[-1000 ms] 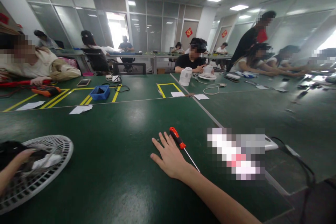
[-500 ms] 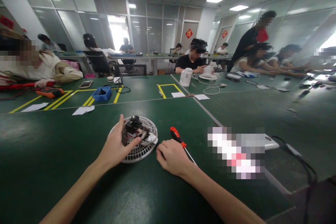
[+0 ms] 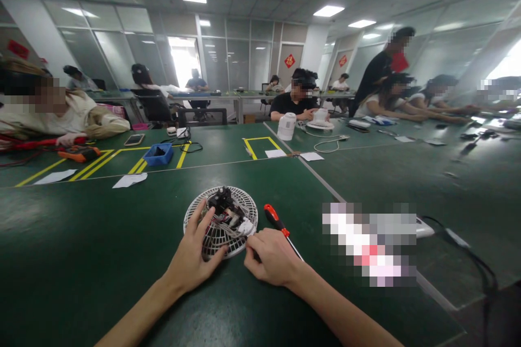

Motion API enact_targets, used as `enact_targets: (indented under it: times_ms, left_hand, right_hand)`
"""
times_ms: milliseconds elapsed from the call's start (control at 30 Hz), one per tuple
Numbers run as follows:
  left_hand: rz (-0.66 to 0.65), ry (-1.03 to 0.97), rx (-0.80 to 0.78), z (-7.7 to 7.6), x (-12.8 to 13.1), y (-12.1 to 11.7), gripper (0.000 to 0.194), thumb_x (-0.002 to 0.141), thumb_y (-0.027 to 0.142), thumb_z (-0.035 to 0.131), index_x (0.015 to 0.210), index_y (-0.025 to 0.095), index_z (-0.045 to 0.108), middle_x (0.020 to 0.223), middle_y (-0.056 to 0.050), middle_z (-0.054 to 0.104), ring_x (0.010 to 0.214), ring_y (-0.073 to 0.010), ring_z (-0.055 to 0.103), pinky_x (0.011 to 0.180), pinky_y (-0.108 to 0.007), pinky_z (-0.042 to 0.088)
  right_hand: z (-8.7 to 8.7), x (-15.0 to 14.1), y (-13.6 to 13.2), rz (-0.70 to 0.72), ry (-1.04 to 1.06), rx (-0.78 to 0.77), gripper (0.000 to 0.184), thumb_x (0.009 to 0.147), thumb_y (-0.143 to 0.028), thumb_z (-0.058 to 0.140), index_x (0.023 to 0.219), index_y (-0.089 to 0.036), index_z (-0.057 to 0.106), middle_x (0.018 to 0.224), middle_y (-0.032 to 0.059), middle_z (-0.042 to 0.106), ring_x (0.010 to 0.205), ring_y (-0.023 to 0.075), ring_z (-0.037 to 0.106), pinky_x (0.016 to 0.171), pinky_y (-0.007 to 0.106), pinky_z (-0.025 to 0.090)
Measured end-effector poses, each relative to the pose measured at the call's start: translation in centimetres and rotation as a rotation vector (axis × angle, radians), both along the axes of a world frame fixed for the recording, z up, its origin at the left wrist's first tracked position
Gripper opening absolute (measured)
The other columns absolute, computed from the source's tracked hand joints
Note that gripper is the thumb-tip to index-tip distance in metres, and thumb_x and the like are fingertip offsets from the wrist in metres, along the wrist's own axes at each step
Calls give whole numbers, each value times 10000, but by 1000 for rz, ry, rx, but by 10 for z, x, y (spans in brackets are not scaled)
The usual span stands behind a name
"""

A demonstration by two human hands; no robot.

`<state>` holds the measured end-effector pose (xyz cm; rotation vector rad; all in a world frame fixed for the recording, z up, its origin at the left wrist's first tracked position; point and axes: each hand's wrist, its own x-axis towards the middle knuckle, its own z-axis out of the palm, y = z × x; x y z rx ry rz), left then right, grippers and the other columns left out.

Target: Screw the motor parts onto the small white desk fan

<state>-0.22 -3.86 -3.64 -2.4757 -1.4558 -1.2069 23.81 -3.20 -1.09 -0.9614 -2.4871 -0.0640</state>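
Observation:
A round white fan grille (image 3: pixel 212 243) lies on the green table in front of me, with a black motor (image 3: pixel 223 200), wires and a small white connector piece (image 3: pixel 246 226) on top of it. My left hand (image 3: pixel 191 257) rests over the grille's near left side, fingers spread and thumb by the front rim. At the right rim, my right hand (image 3: pixel 271 256) is curled with its fingertips pressed together; whatever may be between them is hidden. Just beyond that hand lies a red and black screwdriver (image 3: pixel 275 218), its shaft partly behind the wrist.
A blue bin (image 3: pixel 158 155), paper slips (image 3: pixel 130 180) and yellow tape outlines lie across the table's far half. To the right are a blurred-out bright object (image 3: pixel 366 244) and a black cable (image 3: pixel 474 257). Co-workers sit around; one handles a white fan part (image 3: pixel 321 119) opposite me.
The grille has shifted a little to the right. My left hand has moved right with it, its thumb now lower by the front rim. The right hand stays curled beside the grille.

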Motion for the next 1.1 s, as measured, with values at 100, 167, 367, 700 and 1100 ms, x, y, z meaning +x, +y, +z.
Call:
enact_targets:
  times_ms: [100,167,367,700,1100]
  left_hand:
    - [-1,32,107,-6,6,-3,851,881,302,684,1596,266,222,1672,-190,209,1536,-416,272,1189,-651,367]
    - [-25,61,147,-8,10,-3,840,872,281,695,1585,276,251,1664,-185,229,1532,-424,273,1198,-676,330]
    - [-48,68,187,-13,18,2,732,890,191,662,1542,293,346,1634,-163,299,1544,-404,257,1204,-684,314]
    - [-105,100,370,-6,21,-8,596,837,75,640,1404,217,526,1461,-167,507,1484,-372,381,1231,-722,209]
    - [-104,100,468,-6,19,-7,402,840,50,696,1189,246,670,1262,-109,662,1315,-301,560,1114,-611,476]
  right_hand:
    - [0,3,0,-6,-6,11,79,754,-142,570,702,-186,610,614,5,620,545,151,509,588,289,344]
    - [-2,3,-1,9,-13,48,63,724,-153,569,687,-189,604,598,5,616,527,154,510,564,295,330]
    - [-13,-9,-8,111,44,176,113,815,-153,548,735,-183,623,632,17,661,549,159,589,544,290,356]
    - [-11,-15,-8,146,125,144,212,1043,-149,416,1191,-165,568,891,47,773,666,162,699,572,265,444]
    - [-26,-14,-4,121,90,97,206,1072,-141,330,1024,-171,528,770,39,710,560,172,660,539,264,375]
